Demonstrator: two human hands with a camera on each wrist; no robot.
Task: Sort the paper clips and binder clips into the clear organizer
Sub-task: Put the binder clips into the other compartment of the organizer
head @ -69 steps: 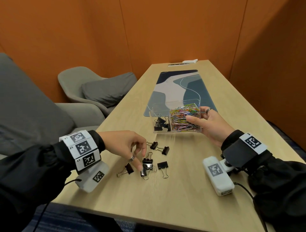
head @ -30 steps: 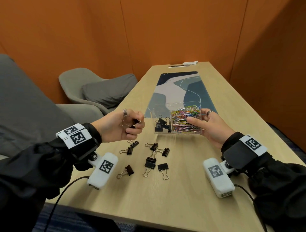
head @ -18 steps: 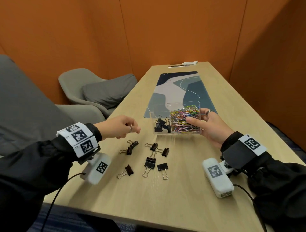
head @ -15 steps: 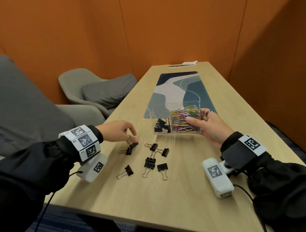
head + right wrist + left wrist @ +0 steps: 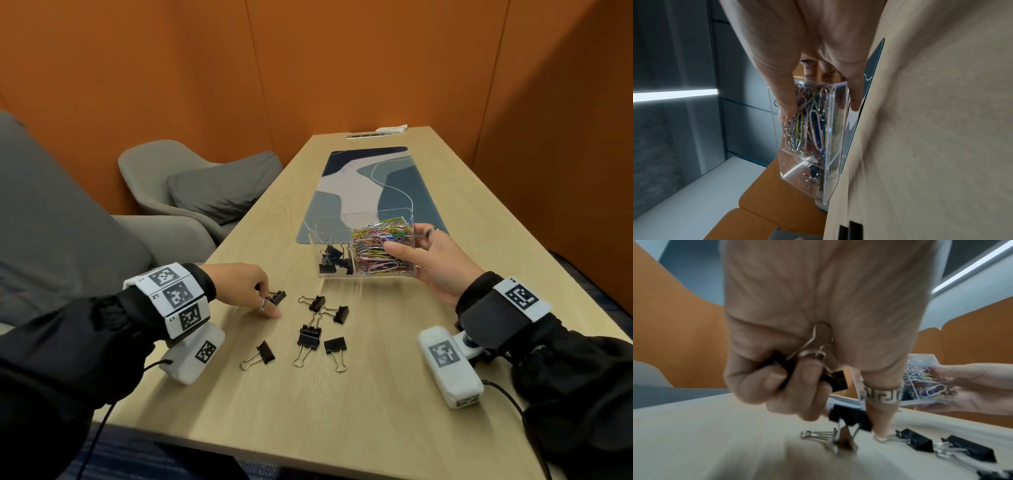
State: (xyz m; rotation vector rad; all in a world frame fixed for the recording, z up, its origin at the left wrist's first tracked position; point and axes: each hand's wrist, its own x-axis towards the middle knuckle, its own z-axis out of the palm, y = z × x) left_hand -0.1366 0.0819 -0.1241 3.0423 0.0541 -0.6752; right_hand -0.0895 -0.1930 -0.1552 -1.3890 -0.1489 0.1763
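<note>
My left hand is down on the wooden table, index fingertip pressed beside a black binder clip. In the left wrist view its curled fingers grip black binder clips against the palm. Several more binder clips lie loose just right of that hand. My right hand holds the clear organizer by its right end, tilted a little. Coloured paper clips fill its right compartment, and black binder clips sit in its left one.
A blue and white desk mat runs behind the organizer. Grey chairs stand off the table's left side. A white item lies at the far end. A white camera unit hangs under my right wrist.
My left hand rose from the pile with clips in it, then came back down to the leftmost clip. The right hand and organizer have stayed put.
</note>
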